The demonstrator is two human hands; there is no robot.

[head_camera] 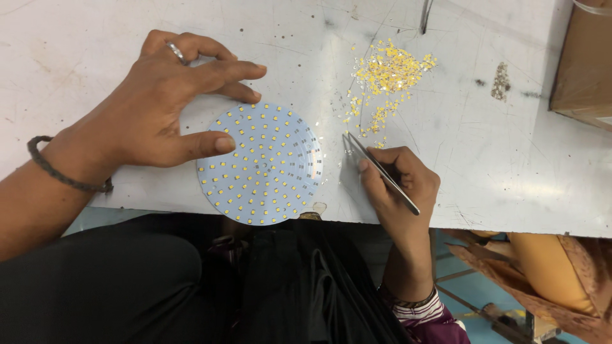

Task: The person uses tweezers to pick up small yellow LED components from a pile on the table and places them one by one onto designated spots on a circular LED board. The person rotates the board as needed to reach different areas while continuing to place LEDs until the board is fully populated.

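Nearest the viewer we see dark trousers (127, 286) below the tabletop edge, and a striped cuff (421, 313) on the right wrist. Above it, the right hand (396, 185) is closed around a pair of metal tweezers (380, 171), whose tips point up and left, just beside the right rim of the disc. At the near edge of the white, scratched tabletop (497, 159) lies the round pale-blue circuit board (260, 164), flat, dotted with small yellow components in rings. The left hand (169, 102) rests on its upper left rim: we note the thumb pressed on the board's face and the fingers curved over the top edge, steadying rather than lifting it; a ring sits on one finger and a dark cord bracelet (60, 171) on the wrist. Farther away, up and right of the board, lies a loose heap of tiny yellow components (386, 73). At the far right edge stands a brown cardboard box (583, 64).
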